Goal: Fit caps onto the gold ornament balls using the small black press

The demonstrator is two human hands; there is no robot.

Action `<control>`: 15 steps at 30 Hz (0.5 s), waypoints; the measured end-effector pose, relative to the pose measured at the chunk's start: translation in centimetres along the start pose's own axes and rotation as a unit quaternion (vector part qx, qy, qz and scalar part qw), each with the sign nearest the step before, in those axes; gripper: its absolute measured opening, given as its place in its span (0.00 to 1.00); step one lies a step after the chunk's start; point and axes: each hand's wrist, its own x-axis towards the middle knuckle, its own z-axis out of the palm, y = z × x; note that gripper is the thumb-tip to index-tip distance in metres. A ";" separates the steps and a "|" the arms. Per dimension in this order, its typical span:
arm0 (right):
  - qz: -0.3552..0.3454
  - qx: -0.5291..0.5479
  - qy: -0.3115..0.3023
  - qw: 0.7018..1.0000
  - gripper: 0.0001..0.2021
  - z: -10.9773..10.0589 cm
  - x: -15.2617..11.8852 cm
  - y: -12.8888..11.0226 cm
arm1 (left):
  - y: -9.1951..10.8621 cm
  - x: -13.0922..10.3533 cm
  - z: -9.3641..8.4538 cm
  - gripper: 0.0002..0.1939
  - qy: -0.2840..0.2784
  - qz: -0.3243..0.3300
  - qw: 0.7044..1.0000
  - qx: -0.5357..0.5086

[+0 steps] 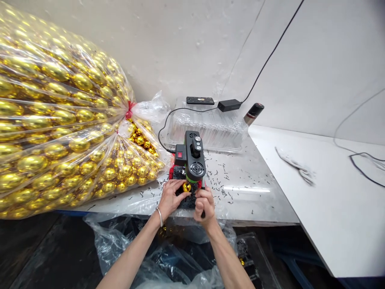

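A small black benchtop machine [191,150] with a red switch and round vents stands on the metal table. My left hand [173,196] pinches a shiny gold ball [187,187] under the machine's head. Wrapped round a black lever handle [203,212] at the machine's right side is my right hand [205,204], fingers closed. The underside of the machine head, where it meets the ball, is mostly hidden. Dark scraps lie on the machine's base around the ball.
A huge clear bag of gold balls [60,120] fills the left side. Behind the machine, a clear plastic tray [207,126] bears a black power adapter [229,105]. Black shavings litter the metal tabletop [261,196]. A plastic-lined container [168,257] sits below the table edge.
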 end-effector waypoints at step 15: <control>0.126 0.054 -0.012 0.990 0.13 -2.9 7.7 -4.0 | 2.9 -6.1 -1.5 0.22 -0.031 -0.032 0.997 -0.062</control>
